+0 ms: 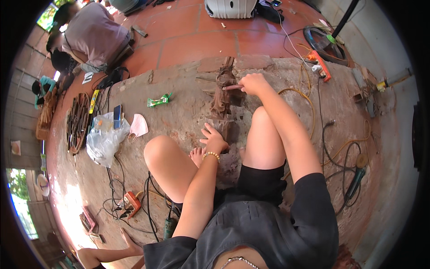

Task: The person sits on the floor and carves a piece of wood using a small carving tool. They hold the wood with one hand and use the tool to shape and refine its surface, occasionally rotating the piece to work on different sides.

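Tool (pixel 232 87) tip hidden behind wood carving (pixel 222 96)

A dusty floor (pixel 188 96) is carrying everything here, its near part lying grey and worn, its far part showing red tiles (pixel 188 33). A brown wooden carving (pixel 224 96) is lying along the grey patch. To its left a green wrapper (pixel 159 100), a pink face mask (pixel 138 126), a clear plastic bag (pixel 104 140) and a round bundle of tools (pixel 77 122) are resting on it. Black cables are trailing to an orange power strip (pixel 131 204); another orange power strip (pixel 321 64) and a yellow cord (pixel 309 101) are lying to the right.
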Motion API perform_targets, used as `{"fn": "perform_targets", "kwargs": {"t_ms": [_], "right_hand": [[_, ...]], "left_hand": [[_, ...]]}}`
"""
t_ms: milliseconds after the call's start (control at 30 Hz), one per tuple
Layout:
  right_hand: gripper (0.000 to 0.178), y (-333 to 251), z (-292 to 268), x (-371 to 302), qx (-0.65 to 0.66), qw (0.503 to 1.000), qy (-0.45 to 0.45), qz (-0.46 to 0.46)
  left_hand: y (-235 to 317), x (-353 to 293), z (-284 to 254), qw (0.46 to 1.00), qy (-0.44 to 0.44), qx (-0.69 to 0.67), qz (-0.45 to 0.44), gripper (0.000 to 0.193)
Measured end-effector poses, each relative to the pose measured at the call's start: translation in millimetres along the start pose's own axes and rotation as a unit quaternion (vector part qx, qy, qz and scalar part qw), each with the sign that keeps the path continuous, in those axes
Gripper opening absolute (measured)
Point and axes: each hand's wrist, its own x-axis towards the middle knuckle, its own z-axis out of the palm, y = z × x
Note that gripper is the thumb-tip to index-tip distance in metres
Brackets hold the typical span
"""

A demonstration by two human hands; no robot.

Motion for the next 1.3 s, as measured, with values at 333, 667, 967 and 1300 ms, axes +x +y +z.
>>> {"fn": "perform_targets", "kwargs": {"t_ms": [333,667,967,1300], "right_hand": [[0.016,4.2,-6.2,-3.9,-0.011,0.995,0.01,-0.094],[0.026,-13.9,2.7,-7.8,0.047,0.986,0.108,-0.115],[0.034,-8.4,-2.4,-5.2,0.021,0.991,-0.002,-0.132],[0.032,-18.5,-11.5,-6.3,0.069,0.991,-0.078,-0.082]], "left_hand": [[3.1,1.4,-9.3,0.999,-0.048,0.016,-0.017,0.129],[-0.6,13.1,-13.9,0.994,-0.083,0.067,-0.036,0.122],[5.0,-2.4,-11.8,0.984,0.0,0.177,0.01,0.133],[1.3,-5.1,-14.3,0.987,0.002,0.152,0.06,0.137]]}}
